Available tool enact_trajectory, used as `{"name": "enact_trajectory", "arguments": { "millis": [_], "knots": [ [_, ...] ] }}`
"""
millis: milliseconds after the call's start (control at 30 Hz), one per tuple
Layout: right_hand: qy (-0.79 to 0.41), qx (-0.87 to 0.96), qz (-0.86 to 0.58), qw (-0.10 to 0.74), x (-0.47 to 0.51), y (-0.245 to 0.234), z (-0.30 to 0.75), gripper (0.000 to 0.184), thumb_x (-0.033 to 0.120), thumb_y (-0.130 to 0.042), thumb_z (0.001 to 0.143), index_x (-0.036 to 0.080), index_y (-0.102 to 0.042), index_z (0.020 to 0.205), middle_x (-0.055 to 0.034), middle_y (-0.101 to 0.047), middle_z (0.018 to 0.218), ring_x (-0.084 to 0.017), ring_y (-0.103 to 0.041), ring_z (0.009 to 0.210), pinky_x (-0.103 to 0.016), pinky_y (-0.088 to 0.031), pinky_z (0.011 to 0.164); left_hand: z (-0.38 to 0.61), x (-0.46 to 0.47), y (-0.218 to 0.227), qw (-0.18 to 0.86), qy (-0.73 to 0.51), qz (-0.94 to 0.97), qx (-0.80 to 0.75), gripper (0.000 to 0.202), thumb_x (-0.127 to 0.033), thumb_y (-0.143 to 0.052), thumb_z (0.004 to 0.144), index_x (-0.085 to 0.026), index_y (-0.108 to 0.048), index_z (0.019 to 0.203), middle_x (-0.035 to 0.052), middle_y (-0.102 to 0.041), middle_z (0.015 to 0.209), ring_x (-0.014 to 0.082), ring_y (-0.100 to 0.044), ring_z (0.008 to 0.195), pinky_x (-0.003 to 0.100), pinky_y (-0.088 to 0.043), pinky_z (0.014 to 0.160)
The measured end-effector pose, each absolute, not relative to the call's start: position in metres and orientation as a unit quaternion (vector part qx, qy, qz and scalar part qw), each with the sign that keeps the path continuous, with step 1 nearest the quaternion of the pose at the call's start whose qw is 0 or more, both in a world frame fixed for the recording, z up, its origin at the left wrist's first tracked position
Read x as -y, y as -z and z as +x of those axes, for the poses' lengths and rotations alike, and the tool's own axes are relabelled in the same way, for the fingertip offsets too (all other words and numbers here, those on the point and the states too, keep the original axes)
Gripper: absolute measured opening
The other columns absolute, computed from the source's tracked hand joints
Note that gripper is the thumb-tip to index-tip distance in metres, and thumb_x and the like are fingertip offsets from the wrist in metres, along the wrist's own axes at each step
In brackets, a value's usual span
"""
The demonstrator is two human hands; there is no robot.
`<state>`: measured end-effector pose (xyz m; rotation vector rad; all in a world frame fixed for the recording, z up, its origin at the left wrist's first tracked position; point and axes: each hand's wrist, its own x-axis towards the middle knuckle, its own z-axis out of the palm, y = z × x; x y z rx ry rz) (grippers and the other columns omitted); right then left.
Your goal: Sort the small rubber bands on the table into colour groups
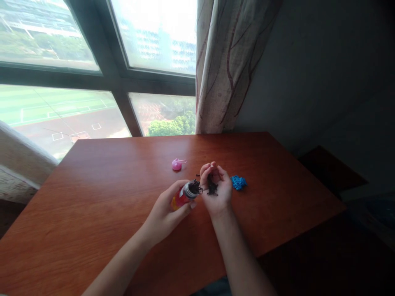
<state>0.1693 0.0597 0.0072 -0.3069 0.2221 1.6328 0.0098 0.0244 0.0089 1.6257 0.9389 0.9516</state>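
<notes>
My left hand (166, 209) is wrapped round a small clear bottle (182, 198), tilted with its mouth to the right. Red and yellow show through its wall. Black elastic bands (195, 187) bulge out of the mouth. Close beside it my right hand (220, 191) is cupped palm up with curled fingers, holding a clump of black elastic bands (212, 188) in the palm. A pink cap (176, 165) with a thin loop lies on the table beyond my hands. To the right of my right hand sits a pile of blue bands (238, 182).
The brown wooden table (92, 197) stands against a window (117, 78). A patterned curtain (228, 61) hangs at its back edge, and another curtain (18, 164) is at the left. The table's right edge drops off into a dark area.
</notes>
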Motion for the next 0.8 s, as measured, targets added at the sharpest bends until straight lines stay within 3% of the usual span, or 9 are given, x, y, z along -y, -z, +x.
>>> {"name": "enact_trajectory", "arguments": {
  "millis": [400, 567, 800],
  "knots": [
    [-0.705, -0.013, -0.141, 0.695, -0.066, -0.021, 0.169, 0.007, 0.016, -0.059, 0.079, 0.016, -0.064, 0.074, 0.0043, -0.051, 0.064, -0.005, -0.053, 0.060, -0.009, -0.048, 0.050, 0.007, -0.022, -0.013, 0.433, -0.314, 0.753, -0.384, 0.030, -0.022, -0.062, 0.084, -0.018, -0.064, 0.114, 0.0045, -0.071, 0.105, 0.0194, -0.065, 0.092, 0.026, -0.048, 0.085],
    [-0.633, 0.090, -0.227, 0.734, -0.063, -0.025, 0.160, 0.016, 0.029, -0.059, 0.082, 0.019, -0.061, 0.070, 0.0054, -0.046, 0.059, -0.007, -0.049, 0.054, -0.013, -0.041, 0.045, 0.010, -0.020, -0.016, 0.415, -0.307, 0.756, -0.402, 0.024, -0.024, -0.060, 0.084, -0.017, -0.066, 0.106, 0.0044, -0.071, 0.093, 0.0206, -0.065, 0.088, 0.027, -0.048, 0.083],
    [-0.556, 0.225, -0.278, 0.750, -0.057, -0.024, 0.147, 0.026, 0.043, -0.055, 0.089, 0.021, -0.061, 0.077, 0.0053, -0.048, 0.057, -0.010, -0.051, 0.051, -0.019, -0.036, 0.044, 0.011, -0.018, -0.017, 0.377, -0.304, 0.763, -0.428, 0.019, -0.022, -0.057, 0.084, -0.019, -0.063, 0.103, 0.0040, -0.069, 0.092, 0.0202, -0.063, 0.085, 0.027, -0.047, 0.080]
  ]
}}
